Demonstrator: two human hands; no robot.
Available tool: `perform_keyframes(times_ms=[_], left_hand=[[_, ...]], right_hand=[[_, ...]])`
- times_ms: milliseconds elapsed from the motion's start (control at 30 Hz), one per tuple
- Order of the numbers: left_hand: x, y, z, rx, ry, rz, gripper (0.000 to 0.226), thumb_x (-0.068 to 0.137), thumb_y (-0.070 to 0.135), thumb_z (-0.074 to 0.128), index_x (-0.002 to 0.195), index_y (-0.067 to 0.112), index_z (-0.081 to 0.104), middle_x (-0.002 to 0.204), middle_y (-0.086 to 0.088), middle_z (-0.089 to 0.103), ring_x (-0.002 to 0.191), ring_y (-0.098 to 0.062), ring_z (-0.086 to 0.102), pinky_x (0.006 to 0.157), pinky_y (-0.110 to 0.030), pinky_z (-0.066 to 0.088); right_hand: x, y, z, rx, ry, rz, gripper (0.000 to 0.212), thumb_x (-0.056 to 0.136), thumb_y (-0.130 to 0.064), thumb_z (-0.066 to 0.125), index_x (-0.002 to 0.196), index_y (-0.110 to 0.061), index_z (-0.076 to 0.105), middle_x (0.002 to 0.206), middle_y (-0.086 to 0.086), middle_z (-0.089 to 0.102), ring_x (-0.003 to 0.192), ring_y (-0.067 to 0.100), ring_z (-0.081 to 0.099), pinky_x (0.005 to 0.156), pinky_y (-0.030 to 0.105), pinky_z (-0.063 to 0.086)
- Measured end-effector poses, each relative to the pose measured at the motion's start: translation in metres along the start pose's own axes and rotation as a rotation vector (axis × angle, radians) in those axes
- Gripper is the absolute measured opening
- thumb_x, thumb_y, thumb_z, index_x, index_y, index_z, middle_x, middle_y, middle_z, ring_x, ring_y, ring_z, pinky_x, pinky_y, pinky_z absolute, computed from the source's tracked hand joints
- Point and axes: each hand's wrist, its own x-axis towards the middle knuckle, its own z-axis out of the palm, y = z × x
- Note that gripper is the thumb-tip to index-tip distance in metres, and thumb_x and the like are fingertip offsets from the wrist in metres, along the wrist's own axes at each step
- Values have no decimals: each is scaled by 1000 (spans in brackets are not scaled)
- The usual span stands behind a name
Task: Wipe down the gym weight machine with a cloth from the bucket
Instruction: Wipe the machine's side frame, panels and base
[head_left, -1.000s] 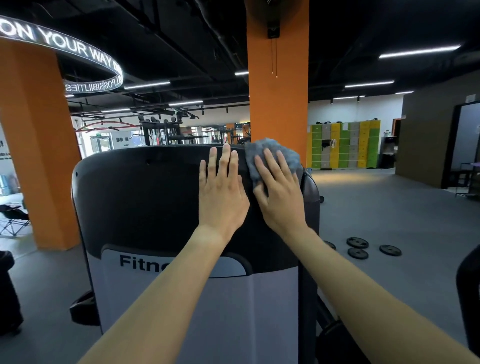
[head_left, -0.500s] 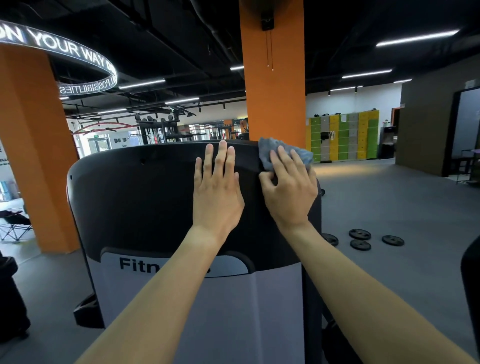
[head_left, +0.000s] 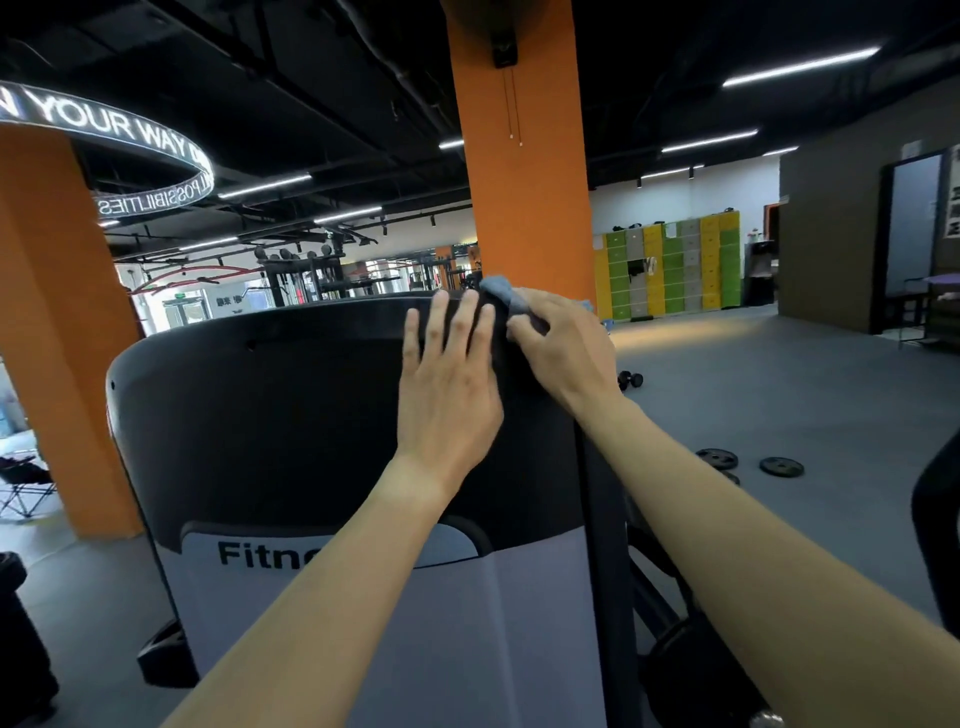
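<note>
Left hand (head_left: 447, 395) is lying flat against the black top cover (head_left: 249, 415) of the weight machine, fingers straight and slightly spread, tips reaching the cover's upper edge. It is holding nothing, just pressing on the surface.

Right hand (head_left: 563, 348) is sitting just right of the left, at the cover's top right corner. Fingers are curling round a bunched grey cloth (head_left: 500, 290) and pushing it onto the corner edge. Most of the cloth is hiding under the hand; a wad is sticking out on the far left side of the knuckles.

Below the black cover, a pale grey panel (head_left: 415, 649) is showing lettering "Fitn", the rest cut off by the left forearm.

Behind the machine an orange pillar (head_left: 524, 182) is rising to the ceiling. On the floor to the right, weight plates (head_left: 781, 466) are lying flat and a dumbbell (head_left: 631, 380) is sitting farther back. Yellow, green and grey lockers (head_left: 670, 270) are lining the far wall. A lit ring sign (head_left: 130, 130) is hanging upper left.
</note>
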Motion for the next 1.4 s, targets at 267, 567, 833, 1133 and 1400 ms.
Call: perform_keyframes(times_ms=[267, 567, 833, 1133, 1400], left_hand=[[24, 15, 11, -30, -17, -36, 47, 105, 25, 36, 152, 18, 40, 157, 1, 40, 155, -27, 23, 128, -53, 12], [21, 17, 20, -42, 45, -53, 47, 107, 26, 38, 153, 20, 39, 156, 4, 39, 155, -24, 23, 128, -48, 10], [21, 17, 24, -45, 45, -60, 45, 109, 33, 37, 151, 21, 41, 155, 4, 40, 153, -24, 25, 128, -49, 12], [20, 12, 18, -90, 27, -42, 46, 108, 30, 33, 153, 21, 41, 156, 4, 41, 154, -23, 25, 129, -47, 11], [18, 7, 18, -99, 4, -3, 50, 107, 25, 35, 156, 20, 38, 159, 5, 38, 155, -22, 21, 128, -46, 11]], right_hand=[[-33, 42, -1, 207, 199, 318, 21, 90, -44, 51, 91, -34, 69, 105, -16, 72, 91, 10, 62, 76, 34, 45], [24, 15, -13, 217, -56, 146, 30, 93, -33, 56, 68, -18, 64, 70, 1, 68, 62, 17, 53, 58, 41, 41], [-11, 26, 4, 189, 157, 164, 25, 95, -36, 37, 88, -31, 61, 87, -14, 64, 83, 8, 56, 87, 46, 51], [-54, 47, 19, 19, 97, -43, 54, 107, -39, 38, 158, -23, 37, 164, -3, 36, 153, 14, 27, 125, 38, 23], [-41, 30, 25, -58, 81, -2, 54, 109, -36, 28, 161, -23, 32, 167, 3, 31, 157, 22, 21, 125, 46, 25]])
